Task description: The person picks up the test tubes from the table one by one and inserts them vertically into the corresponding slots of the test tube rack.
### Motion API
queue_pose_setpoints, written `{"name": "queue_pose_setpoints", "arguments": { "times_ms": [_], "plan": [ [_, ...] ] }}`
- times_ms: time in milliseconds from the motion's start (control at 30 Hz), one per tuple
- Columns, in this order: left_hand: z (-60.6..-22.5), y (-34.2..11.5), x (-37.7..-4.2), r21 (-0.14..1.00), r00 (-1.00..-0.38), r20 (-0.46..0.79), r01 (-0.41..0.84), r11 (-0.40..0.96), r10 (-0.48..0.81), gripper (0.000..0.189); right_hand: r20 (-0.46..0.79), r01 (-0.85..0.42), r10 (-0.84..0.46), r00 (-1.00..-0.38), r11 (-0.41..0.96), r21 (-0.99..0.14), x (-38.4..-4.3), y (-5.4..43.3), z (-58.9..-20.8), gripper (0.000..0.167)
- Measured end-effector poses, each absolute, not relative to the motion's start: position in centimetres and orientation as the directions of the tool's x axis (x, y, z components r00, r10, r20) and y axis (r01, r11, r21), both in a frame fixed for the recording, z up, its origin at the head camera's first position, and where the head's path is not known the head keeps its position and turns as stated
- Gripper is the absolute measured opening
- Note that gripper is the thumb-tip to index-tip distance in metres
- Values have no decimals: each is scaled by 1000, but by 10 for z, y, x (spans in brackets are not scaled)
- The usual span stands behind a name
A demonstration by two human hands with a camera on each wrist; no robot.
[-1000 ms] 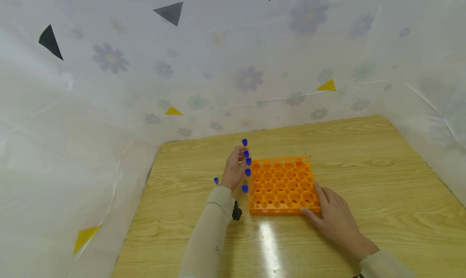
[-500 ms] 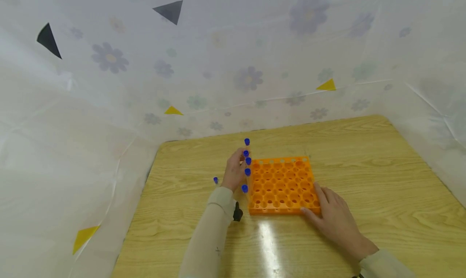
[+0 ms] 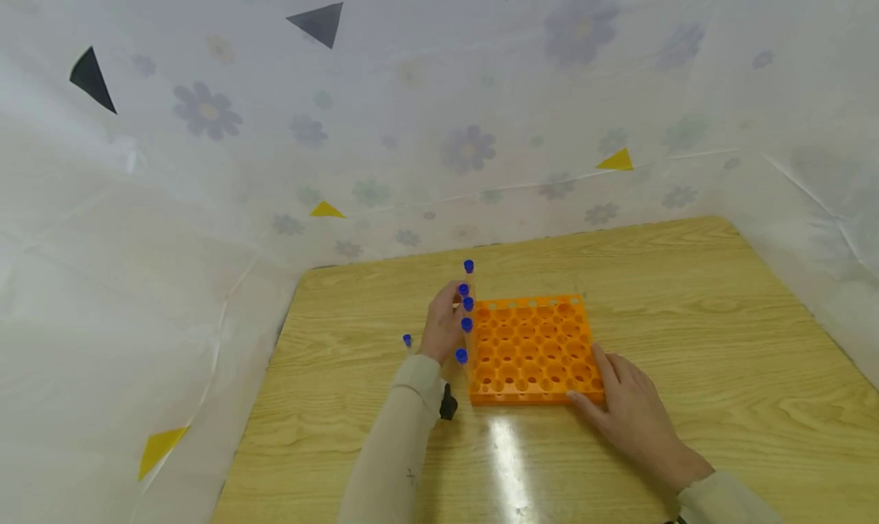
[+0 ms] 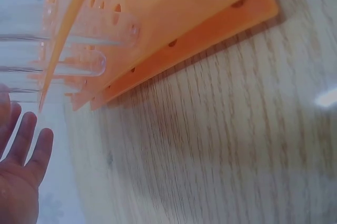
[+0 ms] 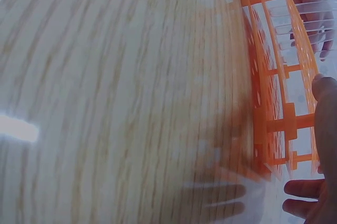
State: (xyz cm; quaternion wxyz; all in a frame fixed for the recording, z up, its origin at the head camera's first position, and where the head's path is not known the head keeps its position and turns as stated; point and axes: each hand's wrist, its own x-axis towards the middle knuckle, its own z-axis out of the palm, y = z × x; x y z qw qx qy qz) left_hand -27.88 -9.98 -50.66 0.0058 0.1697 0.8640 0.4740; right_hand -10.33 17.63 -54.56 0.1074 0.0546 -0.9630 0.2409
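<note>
An orange test tube rack (image 3: pixel 525 348) with rows of round holes stands on the wooden table. Several clear test tubes with blue caps, one of them a near tube (image 3: pixel 462 355), stand along its left side. My left hand (image 3: pixel 439 326) is at the rack's far left corner, its fingers partly hidden behind the tubes, holding the farthest test tube (image 3: pixel 469 266). In the left wrist view, fingers (image 4: pixel 39 155) show below the clear tubes. My right hand (image 3: pixel 639 409) grips the rack's near right corner, thumb at the front edge and fingers along the right side.
Another blue-capped tube (image 3: pixel 407 340) is left of my left hand, partly hidden behind it. The wooden table (image 3: pixel 721 318) reaches back to a pale flowered curtain (image 3: pixel 412 127), which also runs along both sides.
The farthest tube's blue cap has shifted slightly right, toward the rack's far left corner. My left hand has barely moved; the right hand and rack stay in place.
</note>
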Motion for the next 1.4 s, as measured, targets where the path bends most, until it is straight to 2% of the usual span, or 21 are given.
{"name": "queue_pose_setpoints", "arguments": {
  "times_ms": [300,633,800,1100,1400],
  "plan": [
    [-495,-106,-270,754,-961,117,249,608,250,34,223,-153,-53,-973,877,-456,-102,176,-544,89],
    [-486,-123,-256,606,-964,197,262,751,177,30,226,-159,-59,-972,876,-455,-101,176,-542,88],
    [-483,-133,-249,578,-975,195,199,791,103,32,206,-152,-61,-977,873,-464,-101,176,-540,89],
    [-480,-149,-233,548,-995,96,37,836,-18,38,166,-134,-60,-984,868,-479,-101,177,-536,90],
    [-484,-164,-219,510,-998,37,-33,859,-60,40,190,-153,-69,-979,867,-475,-101,178,-539,89]
  ]
}}
